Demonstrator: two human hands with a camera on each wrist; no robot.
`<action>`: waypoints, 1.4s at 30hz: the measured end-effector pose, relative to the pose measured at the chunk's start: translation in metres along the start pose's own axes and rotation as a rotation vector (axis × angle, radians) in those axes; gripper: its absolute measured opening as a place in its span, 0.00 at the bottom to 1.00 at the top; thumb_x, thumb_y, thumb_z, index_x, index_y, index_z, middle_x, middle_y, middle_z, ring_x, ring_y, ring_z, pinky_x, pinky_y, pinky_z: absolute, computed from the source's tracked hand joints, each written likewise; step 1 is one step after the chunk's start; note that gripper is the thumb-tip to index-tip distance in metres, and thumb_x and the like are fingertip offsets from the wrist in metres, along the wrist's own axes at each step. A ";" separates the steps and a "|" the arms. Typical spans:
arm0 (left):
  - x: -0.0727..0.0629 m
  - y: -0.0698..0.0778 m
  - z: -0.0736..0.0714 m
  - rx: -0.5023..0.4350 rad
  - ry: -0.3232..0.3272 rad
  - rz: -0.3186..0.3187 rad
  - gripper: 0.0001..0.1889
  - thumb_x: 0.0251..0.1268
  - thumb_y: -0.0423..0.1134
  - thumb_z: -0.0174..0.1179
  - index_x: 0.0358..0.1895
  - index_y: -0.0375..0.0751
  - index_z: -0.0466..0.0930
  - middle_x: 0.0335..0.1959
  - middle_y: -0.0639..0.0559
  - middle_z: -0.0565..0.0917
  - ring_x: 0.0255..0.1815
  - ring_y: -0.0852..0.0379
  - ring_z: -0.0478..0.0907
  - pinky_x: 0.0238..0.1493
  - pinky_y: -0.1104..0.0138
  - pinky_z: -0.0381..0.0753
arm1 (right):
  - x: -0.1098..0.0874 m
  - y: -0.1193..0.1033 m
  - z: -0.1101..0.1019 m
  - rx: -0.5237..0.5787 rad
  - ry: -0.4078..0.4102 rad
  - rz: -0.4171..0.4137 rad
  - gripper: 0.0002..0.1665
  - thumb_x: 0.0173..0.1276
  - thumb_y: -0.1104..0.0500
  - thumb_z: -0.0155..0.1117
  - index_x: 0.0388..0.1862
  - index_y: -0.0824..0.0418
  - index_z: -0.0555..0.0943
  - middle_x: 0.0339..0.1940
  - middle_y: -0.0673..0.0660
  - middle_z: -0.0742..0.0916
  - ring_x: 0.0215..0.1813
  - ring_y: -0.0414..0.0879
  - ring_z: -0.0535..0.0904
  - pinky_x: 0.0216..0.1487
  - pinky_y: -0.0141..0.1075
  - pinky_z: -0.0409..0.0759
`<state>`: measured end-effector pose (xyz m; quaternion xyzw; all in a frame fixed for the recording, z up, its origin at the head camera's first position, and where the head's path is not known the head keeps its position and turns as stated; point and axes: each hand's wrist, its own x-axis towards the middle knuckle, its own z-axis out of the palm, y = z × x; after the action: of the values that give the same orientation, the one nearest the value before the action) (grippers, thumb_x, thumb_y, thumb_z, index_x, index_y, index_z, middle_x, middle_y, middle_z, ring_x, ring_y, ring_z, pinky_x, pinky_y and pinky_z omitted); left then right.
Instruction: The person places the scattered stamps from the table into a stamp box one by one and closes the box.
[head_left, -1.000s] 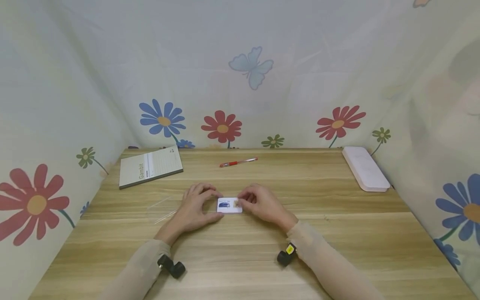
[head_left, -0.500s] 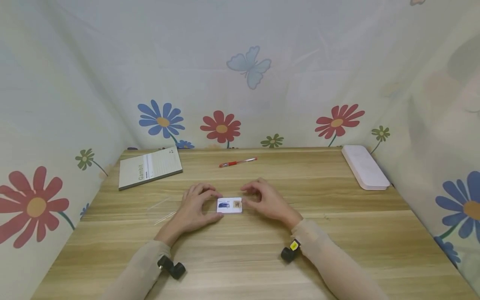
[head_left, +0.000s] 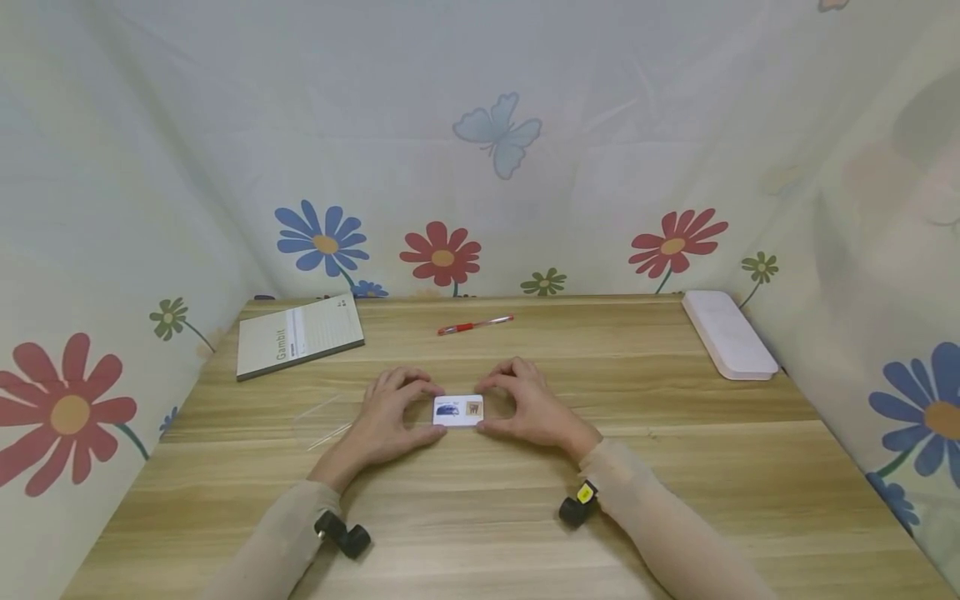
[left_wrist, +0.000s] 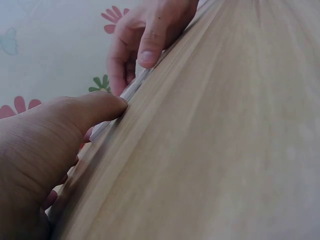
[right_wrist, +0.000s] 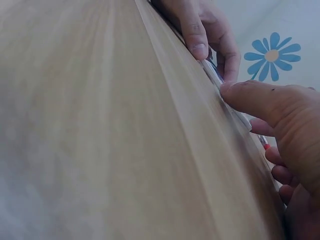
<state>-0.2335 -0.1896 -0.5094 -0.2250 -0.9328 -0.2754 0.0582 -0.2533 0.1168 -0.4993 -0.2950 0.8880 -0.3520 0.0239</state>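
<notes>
A small white card (head_left: 458,421), printed with a dark blue picture and a small brown square, lies flat on the wooden table (head_left: 465,517). My left hand (head_left: 390,412) holds its left end, thumb at the near corner and index finger at the far one. At the right end, my right hand (head_left: 536,412) grips the card the same way. From the left wrist, the card's edge (left_wrist: 105,129) shows as a thin pale strip beside the thumb. The right wrist view also has the card (right_wrist: 242,120) edge-on, partly covered by the fingers.
A clear, see-through item (head_left: 318,421) lies left of the left hand, its outline faint. Farther back are a notebook (head_left: 300,336) marked "Gambit", a red pen (head_left: 476,326) and, at right, a pale pink case (head_left: 731,336). Flowered cloth (head_left: 570,192) encloses the table's back and sides.
My right hand has drawn back slightly from the card's right end, spread thumb and finger, then come back onto its two right corners. The left hand and card have stayed put.
</notes>
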 end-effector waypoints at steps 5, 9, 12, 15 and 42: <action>0.000 0.000 0.000 0.001 0.003 -0.002 0.29 0.61 0.62 0.81 0.64 0.63 0.88 0.72 0.52 0.77 0.77 0.44 0.66 0.79 0.38 0.57 | 0.000 -0.001 0.000 0.000 -0.009 0.015 0.31 0.65 0.41 0.87 0.65 0.41 0.88 0.70 0.50 0.75 0.74 0.53 0.67 0.77 0.57 0.66; 0.001 0.001 -0.002 -0.007 -0.011 0.007 0.29 0.61 0.62 0.81 0.65 0.63 0.87 0.72 0.52 0.77 0.77 0.43 0.66 0.78 0.37 0.58 | -0.001 -0.001 -0.001 0.004 -0.006 0.022 0.30 0.65 0.41 0.87 0.64 0.41 0.88 0.69 0.50 0.75 0.74 0.53 0.67 0.77 0.58 0.66; 0.001 0.000 -0.007 -0.026 -0.044 0.019 0.31 0.60 0.63 0.81 0.67 0.63 0.86 0.73 0.54 0.77 0.78 0.44 0.66 0.79 0.37 0.58 | -0.001 -0.001 -0.001 -0.002 -0.006 0.026 0.30 0.65 0.40 0.87 0.64 0.40 0.88 0.70 0.50 0.75 0.74 0.53 0.67 0.78 0.58 0.67; 0.000 -0.002 -0.016 -0.070 -0.079 0.013 0.36 0.60 0.64 0.82 0.71 0.62 0.83 0.74 0.57 0.77 0.79 0.47 0.67 0.81 0.37 0.61 | -0.001 -0.001 -0.001 -0.008 -0.012 0.034 0.30 0.65 0.40 0.86 0.65 0.40 0.87 0.70 0.50 0.75 0.75 0.53 0.66 0.79 0.58 0.66; -0.018 -0.027 -0.068 -0.095 0.042 -0.030 0.37 0.63 0.50 0.84 0.75 0.50 0.80 0.70 0.48 0.84 0.68 0.44 0.81 0.67 0.41 0.81 | -0.002 -0.002 0.000 0.005 -0.002 0.017 0.31 0.65 0.40 0.87 0.64 0.42 0.88 0.69 0.52 0.76 0.74 0.54 0.67 0.77 0.58 0.67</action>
<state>-0.2306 -0.2533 -0.4691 -0.2079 -0.9204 -0.3250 0.0628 -0.2506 0.1161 -0.4985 -0.2874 0.8896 -0.3539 0.0284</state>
